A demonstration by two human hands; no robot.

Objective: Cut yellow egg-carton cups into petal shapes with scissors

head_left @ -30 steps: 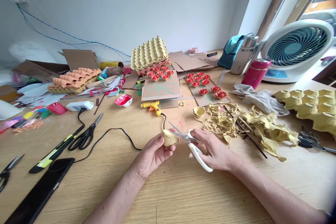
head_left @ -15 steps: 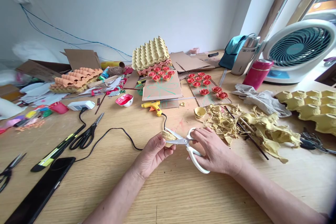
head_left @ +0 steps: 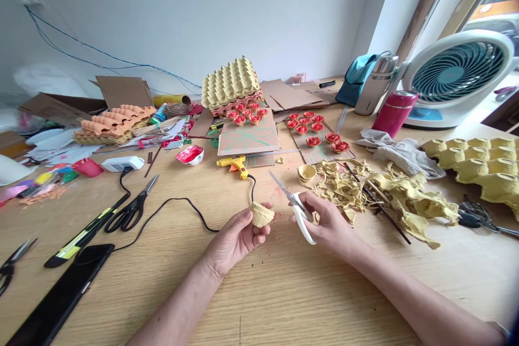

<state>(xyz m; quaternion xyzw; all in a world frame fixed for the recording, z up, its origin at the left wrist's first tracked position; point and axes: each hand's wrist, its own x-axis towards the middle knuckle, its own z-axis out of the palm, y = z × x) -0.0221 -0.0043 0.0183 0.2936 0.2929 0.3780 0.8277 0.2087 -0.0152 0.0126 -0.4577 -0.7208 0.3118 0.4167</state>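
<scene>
Between the thumb and fingers of my left hand [head_left: 239, 235] is a small yellow egg-carton cup [head_left: 263, 215], tilted, its side toward me. My right hand [head_left: 329, 221] grips white-handled scissors [head_left: 300, 216] just to the right of it. Their blades are close together, point up and left, and stand apart from the cup. Beyond my right hand, nested yellow cups [head_left: 307, 173] sit beside a heap of torn carton scraps [head_left: 340, 189]. A yellow glue gun [head_left: 233, 163] lies on the table past the cup.
Red paper-pulp flowers [head_left: 312, 130] stand on cardboard at the back, near stacked egg trays [head_left: 231, 84]. Black scissors [head_left: 130, 211], a utility knife [head_left: 81, 235] and a phone [head_left: 60, 297] lie left. A cord crosses the table. Right are an egg tray [head_left: 482, 159] and a fan [head_left: 454, 75].
The scissor blades have come away from the cup and closed, moving right and turning upward. The cup stays in my left hand, now uncovered.
</scene>
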